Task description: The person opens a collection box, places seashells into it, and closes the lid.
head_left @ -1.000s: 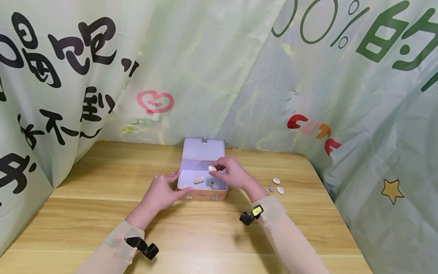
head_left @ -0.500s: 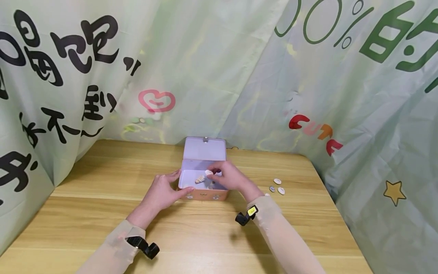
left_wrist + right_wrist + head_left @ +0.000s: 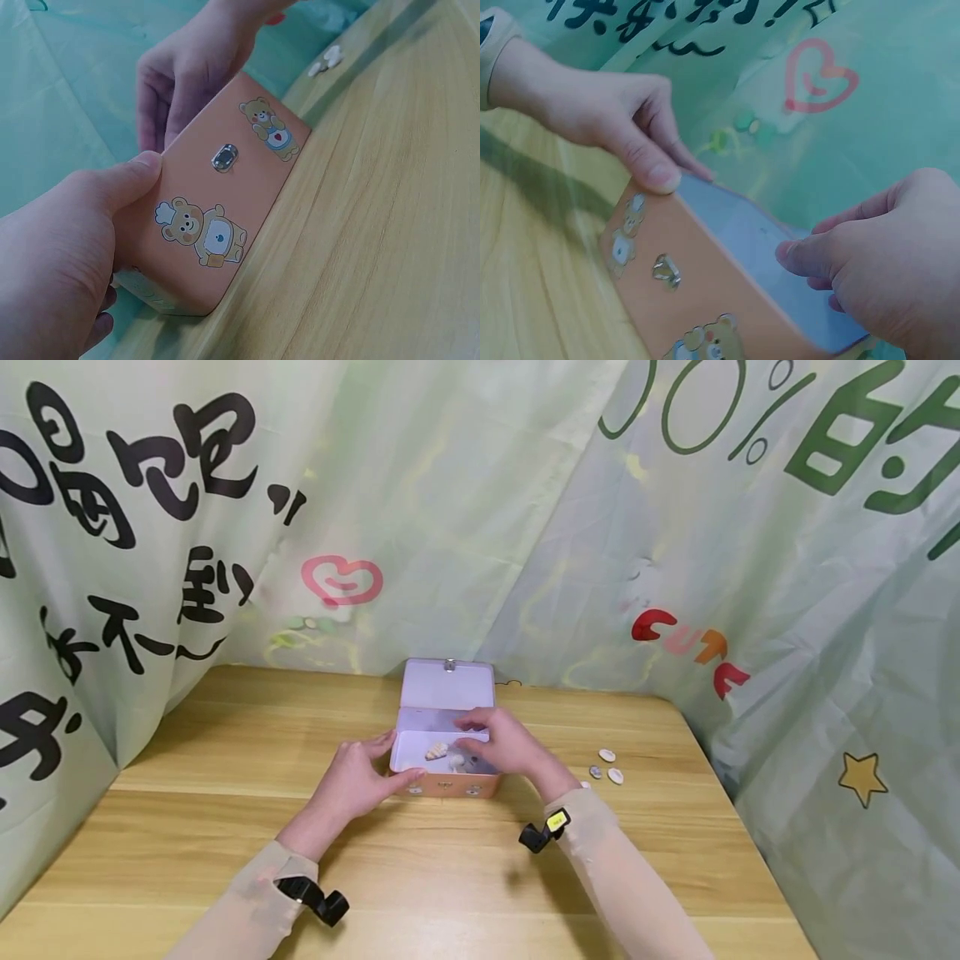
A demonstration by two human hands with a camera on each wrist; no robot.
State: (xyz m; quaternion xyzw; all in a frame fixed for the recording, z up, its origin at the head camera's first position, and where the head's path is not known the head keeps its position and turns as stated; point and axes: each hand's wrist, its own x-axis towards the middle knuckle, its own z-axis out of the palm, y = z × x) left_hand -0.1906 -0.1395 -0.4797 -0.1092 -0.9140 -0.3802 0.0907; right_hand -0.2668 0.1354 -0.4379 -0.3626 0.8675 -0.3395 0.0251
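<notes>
Gripping the tin (image 3: 446, 786), left hand (image 3: 356, 778) flanks shells (image 3: 457, 762) below right hand (image 3: 508, 743) with fingers parted.

1. Pale green, creased fabric (image 3: 450, 527) hangs behind the desk (image 3: 442, 877) at twelve o'clock and along both sides.
2. Black characters (image 3: 198, 608), nine to ten; green ones (image 3: 879, 422), two; yellow star (image 3: 863, 780), between three and four.
3. Wood-grained desktop, softly shining towards six.
</notes>
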